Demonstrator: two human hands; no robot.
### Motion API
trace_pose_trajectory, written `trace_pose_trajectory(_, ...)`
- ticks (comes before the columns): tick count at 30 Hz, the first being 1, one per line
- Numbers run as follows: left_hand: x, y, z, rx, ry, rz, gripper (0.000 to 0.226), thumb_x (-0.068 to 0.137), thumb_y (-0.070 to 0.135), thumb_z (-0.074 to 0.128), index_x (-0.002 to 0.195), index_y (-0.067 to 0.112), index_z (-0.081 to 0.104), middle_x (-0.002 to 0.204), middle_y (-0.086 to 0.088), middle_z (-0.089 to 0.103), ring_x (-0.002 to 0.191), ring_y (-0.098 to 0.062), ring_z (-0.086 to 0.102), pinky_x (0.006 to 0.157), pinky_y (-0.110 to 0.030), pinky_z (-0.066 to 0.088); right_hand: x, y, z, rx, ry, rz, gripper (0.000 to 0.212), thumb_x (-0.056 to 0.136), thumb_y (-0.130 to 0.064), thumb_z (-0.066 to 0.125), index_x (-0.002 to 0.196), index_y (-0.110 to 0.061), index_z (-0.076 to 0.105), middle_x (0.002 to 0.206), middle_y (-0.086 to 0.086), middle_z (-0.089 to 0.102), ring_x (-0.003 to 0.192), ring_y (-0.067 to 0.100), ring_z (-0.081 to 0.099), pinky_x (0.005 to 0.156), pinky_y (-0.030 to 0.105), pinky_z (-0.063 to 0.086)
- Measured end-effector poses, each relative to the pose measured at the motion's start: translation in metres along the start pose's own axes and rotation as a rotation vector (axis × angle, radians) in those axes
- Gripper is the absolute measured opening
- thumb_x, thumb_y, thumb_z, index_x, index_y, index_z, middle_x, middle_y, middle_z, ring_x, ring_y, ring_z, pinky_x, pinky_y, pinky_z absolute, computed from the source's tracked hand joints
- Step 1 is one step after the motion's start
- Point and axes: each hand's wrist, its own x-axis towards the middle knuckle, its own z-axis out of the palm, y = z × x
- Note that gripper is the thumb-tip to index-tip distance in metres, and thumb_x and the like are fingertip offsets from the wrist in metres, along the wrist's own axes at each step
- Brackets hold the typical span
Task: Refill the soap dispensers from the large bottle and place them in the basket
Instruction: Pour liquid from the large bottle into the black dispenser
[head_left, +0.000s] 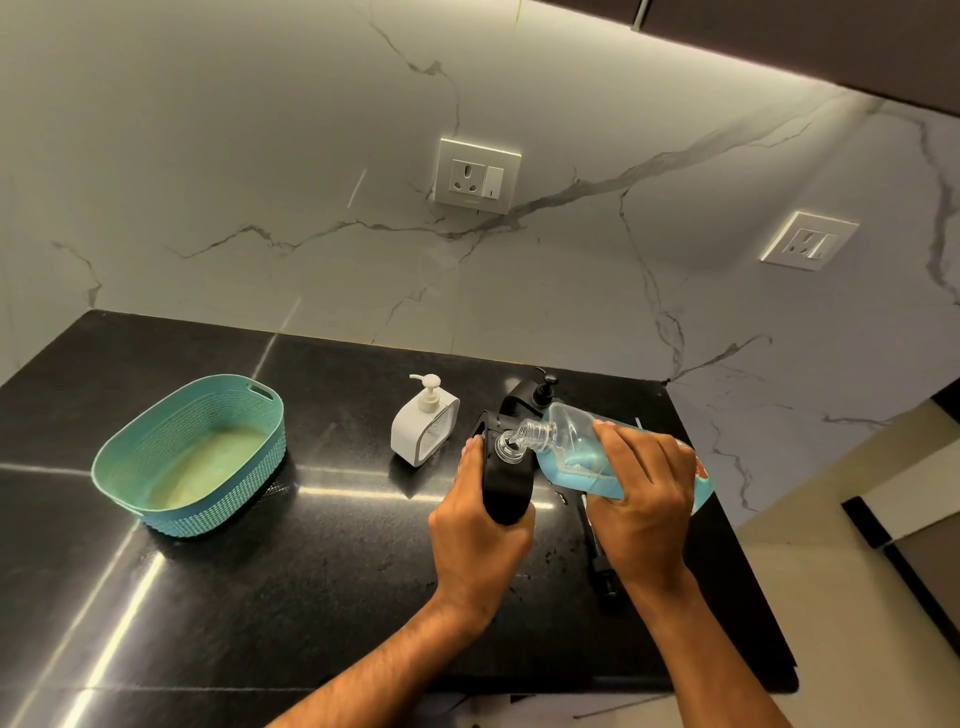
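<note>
Both hands busy: left hand (475, 525) grips black plastic dispenser (506, 480), right hand (641, 480) clutches floppy, slippery-looking clear blue-soap bottle (571, 447) mid-body.

A black stone counter (291, 571) meets a veined marble wall (260, 156) bearing two white sockets (477, 175) (809, 240).

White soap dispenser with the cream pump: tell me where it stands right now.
In the head view the white soap dispenser with the cream pump stands upright on the black counter, between the teal plastic basket and the black dispenser being filled.
</note>
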Motion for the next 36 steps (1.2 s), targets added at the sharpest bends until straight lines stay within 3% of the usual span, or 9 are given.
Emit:
trace_pose_trajectory(3, -0.0001, 0.0017, -0.0003, -0.005, -0.003, 0.009, 0.089, 0.075, 0.02, 0.087, 0.152, 0.007, 0.045, 0.136, -0.008, 0.067, 0.117, -0.018, 0.069, 0.099, -0.023, 0.055, -0.0002, 0.0003, -0.0011, 0.002, 0.005, 0.0, 0.073, 0.06, -0.011, 0.098, 0.126, -0.006, 0.065, 0.116, 0.013, 0.068, 0.114, 0.026, 0.052, 0.086, 0.051, 0.057)
trace_pose_trajectory(10, -0.0014, -0.0006, 0.001, 0.0, -0.011, 0.006, 0.09, 0.077, 0.022, 0.087, 0.154, 0.008, 0.043, 0.14, -0.009, 0.064, 0.123, -0.02, 0.066, 0.099, -0.034, 0.058, -0.0002, 0.0009, -0.001, -0.006, 0.003, 0.002, 0.072, 0.06, -0.012, 0.098, 0.125, -0.006, 0.066, 0.115, 0.013, 0.069, 0.113, 0.025, 0.053, 0.088, 0.049, 0.056)
trace_pose_trajectory(28, -0.0012, -0.0024, -0.0004, -0.006, -0.018, -0.005, 0.088, 0.079, 0.027, 0.082, 0.155, 0.009, 0.041, 0.142, -0.01, 0.063, 0.127, -0.022, 0.065, 0.099, -0.037, 0.059, 0.001, 0.0003, -0.0017, -0.027, -0.008, -0.001, 0.07, 0.061, -0.013, 0.098, 0.124, -0.004, 0.068, 0.114, 0.013, 0.07, 0.113, 0.025, 0.053, 0.091, 0.045, 0.053)
trace_pose_trajectory(36, 0.0001, -0.003, 0.0015, 0.015, -0.014, 0.001, 0.089, 0.077, 0.023, 0.085, 0.154, 0.008, 0.043, 0.141, -0.01, 0.064, 0.125, -0.022, 0.066, 0.098, -0.039, 0.059, 0.0028, 0.002, -0.0021, -0.028, -0.012, -0.002, 0.07, 0.062, -0.013, 0.097, 0.125, -0.005, 0.068, 0.115, 0.014, 0.07, 0.113, 0.026, 0.053, 0.088, 0.05, 0.056)
